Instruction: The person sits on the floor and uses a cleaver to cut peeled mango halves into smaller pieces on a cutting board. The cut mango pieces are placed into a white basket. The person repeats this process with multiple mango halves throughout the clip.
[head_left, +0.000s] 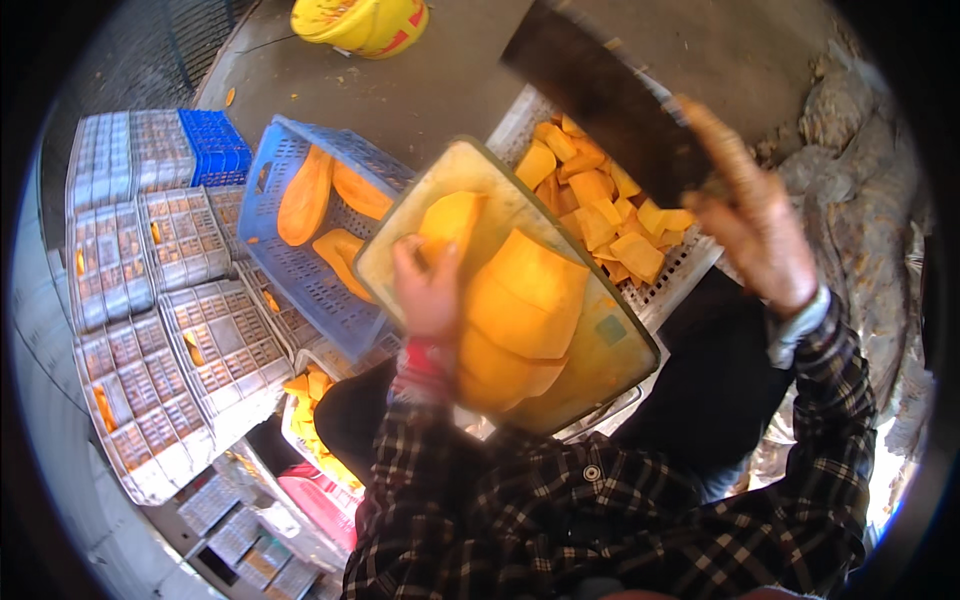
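Observation:
My left hand (429, 289) holds a peeled orange pumpkin piece (454, 216) against the cutting board (409, 199). Right of that hand, larger cut slabs of pumpkin (534, 292) lie side by side on the same board. A wide, dark-bladed cleaver (607, 97) is raised above the far right of the board, its blade blurred. My right hand (761, 217) grips it, though the handle is mostly hidden by the fingers. Below the blade sits a white perforated crate (517, 120) filled with pumpkin chunks (592, 191).
A blue plastic crate (300, 296) with peeled pumpkin halves (306, 196) stands left of the board. Stacked white crates (225, 337) fill the left side. A yellow bucket (375, 26) stands on the floor beyond. Crumpled plastic sheeting (862, 195) lies at right.

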